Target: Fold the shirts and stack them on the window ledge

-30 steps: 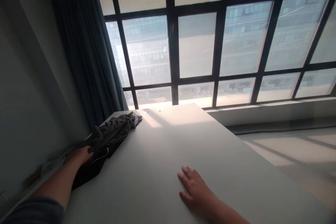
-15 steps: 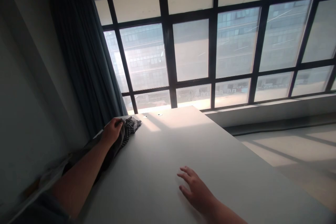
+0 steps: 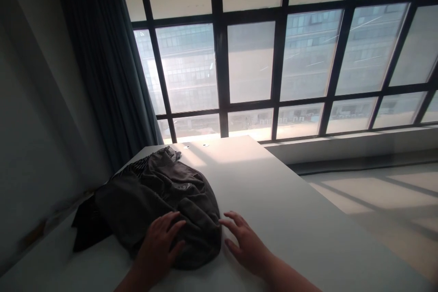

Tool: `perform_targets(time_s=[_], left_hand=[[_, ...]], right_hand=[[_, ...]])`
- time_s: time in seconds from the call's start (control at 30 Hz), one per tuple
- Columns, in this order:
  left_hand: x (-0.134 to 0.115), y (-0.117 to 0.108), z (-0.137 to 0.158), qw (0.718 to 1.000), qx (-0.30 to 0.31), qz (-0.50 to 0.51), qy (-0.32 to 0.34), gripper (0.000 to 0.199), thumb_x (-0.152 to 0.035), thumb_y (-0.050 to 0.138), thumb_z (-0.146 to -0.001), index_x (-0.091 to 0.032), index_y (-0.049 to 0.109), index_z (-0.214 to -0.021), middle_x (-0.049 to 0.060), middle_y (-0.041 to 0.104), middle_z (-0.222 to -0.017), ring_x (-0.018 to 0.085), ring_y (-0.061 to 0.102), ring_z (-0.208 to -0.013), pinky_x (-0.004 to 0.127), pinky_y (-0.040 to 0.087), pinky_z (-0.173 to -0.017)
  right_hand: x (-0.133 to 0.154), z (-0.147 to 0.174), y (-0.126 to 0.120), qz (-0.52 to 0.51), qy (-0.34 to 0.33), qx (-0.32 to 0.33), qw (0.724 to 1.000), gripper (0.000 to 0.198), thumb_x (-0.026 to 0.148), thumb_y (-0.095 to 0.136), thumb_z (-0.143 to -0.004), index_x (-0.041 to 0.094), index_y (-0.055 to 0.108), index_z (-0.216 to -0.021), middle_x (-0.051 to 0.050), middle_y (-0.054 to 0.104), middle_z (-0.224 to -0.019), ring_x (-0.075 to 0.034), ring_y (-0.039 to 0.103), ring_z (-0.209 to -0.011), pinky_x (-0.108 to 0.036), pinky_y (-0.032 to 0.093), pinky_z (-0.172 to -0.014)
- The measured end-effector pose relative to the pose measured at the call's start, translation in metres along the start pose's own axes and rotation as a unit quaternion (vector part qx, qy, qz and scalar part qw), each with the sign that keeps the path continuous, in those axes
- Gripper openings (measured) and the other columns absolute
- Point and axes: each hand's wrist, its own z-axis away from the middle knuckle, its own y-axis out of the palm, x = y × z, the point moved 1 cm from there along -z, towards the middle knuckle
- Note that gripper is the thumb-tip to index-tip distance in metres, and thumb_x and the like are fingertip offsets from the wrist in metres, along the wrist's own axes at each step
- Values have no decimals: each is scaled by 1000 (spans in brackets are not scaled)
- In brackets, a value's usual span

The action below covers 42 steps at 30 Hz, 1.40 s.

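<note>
A dark grey-brown garment (image 3: 185, 187) lies loosely crumpled on the white table (image 3: 260, 200); its exact kind does not show. My left hand (image 3: 162, 244) is over its near part, fingers spread, with nothing gripped. Just off the garment's right edge is my right hand (image 3: 244, 242), open, its fingertips close to the cloth; I cannot tell if they touch. Behind and partly under the garment is a black cloth with white stripes (image 3: 138, 164). A black piece of cloth (image 3: 89, 226) sticks out at the left.
Two small round fittings, one of them a white disc (image 3: 205, 145), sit near the table's far edge. A dark curtain (image 3: 106, 77) hangs at the back left beside a large window (image 3: 251, 64). To the right, sunlit floor (image 3: 386, 191) shows below the sill.
The grey-brown garment, held at the far left by my left hand before, now lies spread toward the middle of the table. My left hand has let go and come nearer; my right hand has barely moved.
</note>
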Motion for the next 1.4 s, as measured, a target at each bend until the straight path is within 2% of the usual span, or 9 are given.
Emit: perform_targets(time_s=[0.17, 0.33, 0.53, 0.67, 0.87, 1.0, 1.2, 1.3, 1.4], left_hand=[[68, 10, 16, 980, 71, -83, -164, 64, -39, 58, -96, -25, 47, -157, 13, 59, -150, 33, 56, -137, 49, 48, -110], [67, 5, 13, 969, 121, -102, -191, 36, -30, 46, -101, -25, 70, -128, 11, 68, -130, 28, 67, -118, 40, 52, -94], [87, 17, 17, 959, 55, -136, -244, 55, -45, 51, -100, -21, 56, -149, 16, 55, -152, 34, 54, -137, 46, 46, -108], [94, 15, 18, 958, 69, -127, -248, 46, -35, 42, -104, -16, 61, -141, 16, 61, -142, 30, 63, -124, 40, 48, -103], [66, -6, 8, 964, 60, -120, -228, 36, -22, 33, -105, -22, 66, -118, 11, 72, -120, 29, 68, -114, 41, 49, -93], [11, -10, 11, 985, 65, 18, -160, 34, -23, 31, -105, -26, 65, -111, 9, 75, -111, 24, 73, -106, 34, 51, -92], [-82, -8, 40, 934, 226, 271, 64, 15, -35, 66, -89, -38, 72, -103, -3, 77, -105, 20, 72, -96, 26, 55, -85], [-74, -8, 34, 953, 141, 260, 62, 21, -31, 62, -91, -32, 74, -108, 3, 75, -114, 22, 69, -106, 30, 54, -97], [-41, 2, 21, 985, 82, 150, -18, 43, -23, 59, -90, -28, 68, -131, 9, 65, -141, 28, 57, -133, 43, 44, -116]], right_hand=[[13, -2, 17, 20, -41, 92, 995, 72, 22, 66, -82, 29, 58, -153, -11, 39, -168, -37, 28, -158, -59, 28, -128], [13, -6, 26, 55, -35, 43, 997, 48, 17, 65, -78, 22, 74, -125, -13, 58, -151, -36, 40, -151, -56, 31, -127], [7, -8, 18, -12, -47, -47, 998, 11, 19, 56, -86, 22, 66, -90, -12, 67, -129, -29, 57, -129, -43, 48, -110], [-3, -7, 10, -68, -36, -124, 989, 10, 27, 51, -93, 23, 57, -87, -12, 69, -118, -28, 62, -116, -44, 51, -102], [-8, -8, -8, -86, -23, -181, 979, 20, 38, 46, -100, 25, 54, -87, -13, 71, -112, -28, 66, -107, -43, 54, -95], [-37, -7, -49, -58, 6, -292, 955, 26, 47, 46, -101, 25, 56, -92, -12, 72, -116, -28, 67, -109, -44, 53, -97], [-127, 19, -121, 29, 188, -377, 907, 35, 55, 50, -88, 23, 61, -93, -17, 73, -107, -34, 68, -102, -47, 53, -92], [-146, 31, -137, 152, 219, -370, 890, 26, 42, 50, -84, 20, 63, -89, -20, 71, -103, -37, 66, -106, -49, 49, -99], [-128, 26, -135, 225, 203, -346, 888, 26, 33, 47, -86, 17, 66, -93, -21, 69, -106, -36, 64, -104, -50, 46, -101]])
